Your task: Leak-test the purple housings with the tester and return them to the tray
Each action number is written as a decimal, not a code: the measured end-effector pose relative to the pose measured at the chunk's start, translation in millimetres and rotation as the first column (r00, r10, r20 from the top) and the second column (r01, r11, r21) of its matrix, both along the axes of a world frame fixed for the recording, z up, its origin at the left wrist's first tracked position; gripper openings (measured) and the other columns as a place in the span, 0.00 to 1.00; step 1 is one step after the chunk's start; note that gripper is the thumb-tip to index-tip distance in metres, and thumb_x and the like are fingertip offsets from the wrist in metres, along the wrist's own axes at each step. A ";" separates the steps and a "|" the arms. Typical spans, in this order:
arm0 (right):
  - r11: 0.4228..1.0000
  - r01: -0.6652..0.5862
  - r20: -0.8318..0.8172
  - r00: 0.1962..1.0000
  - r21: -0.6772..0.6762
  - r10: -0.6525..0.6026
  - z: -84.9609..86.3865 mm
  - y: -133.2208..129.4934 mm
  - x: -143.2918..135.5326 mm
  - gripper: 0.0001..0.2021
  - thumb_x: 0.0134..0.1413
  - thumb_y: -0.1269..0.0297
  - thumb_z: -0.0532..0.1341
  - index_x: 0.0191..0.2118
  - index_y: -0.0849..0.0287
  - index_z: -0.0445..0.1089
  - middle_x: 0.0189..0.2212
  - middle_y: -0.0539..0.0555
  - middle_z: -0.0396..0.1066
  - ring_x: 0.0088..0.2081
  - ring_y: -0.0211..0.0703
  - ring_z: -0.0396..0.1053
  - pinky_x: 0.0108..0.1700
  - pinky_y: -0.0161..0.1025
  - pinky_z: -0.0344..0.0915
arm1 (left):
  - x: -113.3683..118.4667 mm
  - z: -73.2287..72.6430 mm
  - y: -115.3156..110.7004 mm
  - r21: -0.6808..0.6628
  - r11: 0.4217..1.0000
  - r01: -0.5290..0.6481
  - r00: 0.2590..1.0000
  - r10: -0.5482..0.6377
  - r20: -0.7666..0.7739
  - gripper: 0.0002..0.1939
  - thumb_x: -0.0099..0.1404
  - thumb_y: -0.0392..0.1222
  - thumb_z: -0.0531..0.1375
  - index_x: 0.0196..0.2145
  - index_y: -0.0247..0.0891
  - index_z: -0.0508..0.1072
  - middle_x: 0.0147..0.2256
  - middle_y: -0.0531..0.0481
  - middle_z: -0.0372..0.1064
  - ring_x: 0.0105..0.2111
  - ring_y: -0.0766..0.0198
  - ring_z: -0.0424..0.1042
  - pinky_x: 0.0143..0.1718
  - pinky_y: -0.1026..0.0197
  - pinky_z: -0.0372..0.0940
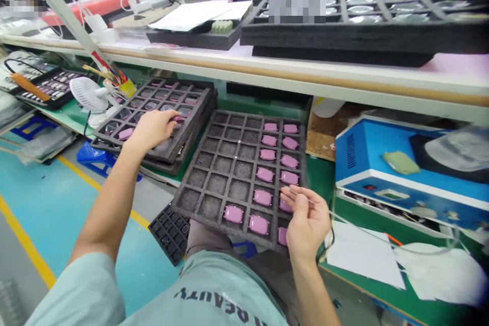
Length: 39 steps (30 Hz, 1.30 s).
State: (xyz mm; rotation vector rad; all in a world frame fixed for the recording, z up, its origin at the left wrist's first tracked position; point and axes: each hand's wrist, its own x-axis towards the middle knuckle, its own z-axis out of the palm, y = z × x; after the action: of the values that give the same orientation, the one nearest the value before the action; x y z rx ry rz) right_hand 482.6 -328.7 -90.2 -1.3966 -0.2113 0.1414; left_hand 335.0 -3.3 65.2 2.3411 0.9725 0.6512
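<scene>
My left hand (pixel 155 130) reaches over the stacked foam trays (pixel 173 155) at the left, its fingers closed at a pink watch case (pixel 178 118) near the tray's right side. Beside that stack, a dark foam tray (pixel 208 178) slants toward my lap. Pink cases (pixel 263 197) fill its two right columns, and one more pink case (pixel 233 214) sits in the front row; the other compartments in view hold nothing. Over the tray's right edge, my right hand (pixel 307 219) pinches a thin clear tube (pixel 340 218) with a fine tip.
A blue machine (pixel 382 163) stands at the right, with white paper (pixel 362 254) in front. Above runs a shelf (pixel 214 69) bearing foam trays (pixel 344 35). A small white fan (pixel 89 94) is at the left. Other people sit beyond the shelf.
</scene>
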 end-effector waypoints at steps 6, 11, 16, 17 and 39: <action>0.998 0.064 0.071 0.995 -0.009 -0.063 -1.5 5.3 0.3 0.12 0.62 0.55 0.64 0.42 0.59 0.69 0.37 0.55 0.78 0.36 0.42 0.79 0.43 0.44 0.77 | 39.6 -72.6 -123.5 -0.431 0.864 0.259 0.902 -0.057 0.427 0.17 0.65 0.39 0.64 0.51 0.32 0.77 0.45 0.41 0.80 0.43 0.56 0.80 0.49 0.55 0.74; 0.995 0.098 0.117 0.988 0.021 -0.100 -2.5 6.9 5.0 0.08 0.64 0.59 0.63 0.42 0.58 0.69 0.36 0.54 0.80 0.36 0.41 0.79 0.42 0.41 0.77 | 84.8 -128.7 -199.0 -0.752 0.549 0.366 0.860 0.109 0.498 0.18 0.58 0.42 0.69 0.45 0.35 0.76 0.40 0.43 0.80 0.39 0.59 0.79 0.43 0.59 0.74; 0.999 0.031 0.150 0.988 0.028 -0.035 -1.7 5.9 6.7 0.06 0.66 0.61 0.61 0.42 0.57 0.71 0.39 0.54 0.79 0.41 0.42 0.80 0.46 0.43 0.78 | 98.5 -139.1 -210.4 -0.781 0.481 0.398 0.826 0.183 0.534 0.23 0.55 0.40 0.72 0.47 0.38 0.71 0.44 0.46 0.77 0.41 0.60 0.79 0.45 0.58 0.74; 0.999 0.018 0.151 0.988 0.039 -0.024 -1.8 5.9 6.6 0.06 0.66 0.61 0.61 0.42 0.56 0.71 0.40 0.54 0.79 0.41 0.43 0.80 0.46 0.44 0.78 | 98.5 -139.0 -210.4 -0.781 0.483 0.395 0.828 0.181 0.531 0.23 0.56 0.41 0.71 0.49 0.38 0.72 0.45 0.44 0.77 0.43 0.59 0.78 0.46 0.58 0.74; 0.999 -0.026 0.121 0.992 0.028 0.022 -6.0 6.4 9.7 0.03 0.67 0.64 0.60 0.44 0.55 0.70 0.42 0.54 0.79 0.44 0.44 0.79 0.49 0.46 0.78 | 93.1 -143.9 -216.9 -0.778 0.538 0.324 0.864 0.168 0.475 0.24 0.57 0.43 0.72 0.51 0.36 0.79 0.48 0.40 0.79 0.48 0.52 0.79 0.53 0.54 0.74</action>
State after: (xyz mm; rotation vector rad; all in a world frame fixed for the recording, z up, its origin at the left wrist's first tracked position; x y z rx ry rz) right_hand 492.3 -322.3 -96.2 -1.3748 -0.3294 0.0737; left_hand 428.1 -220.2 -78.7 1.2210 0.6794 0.5265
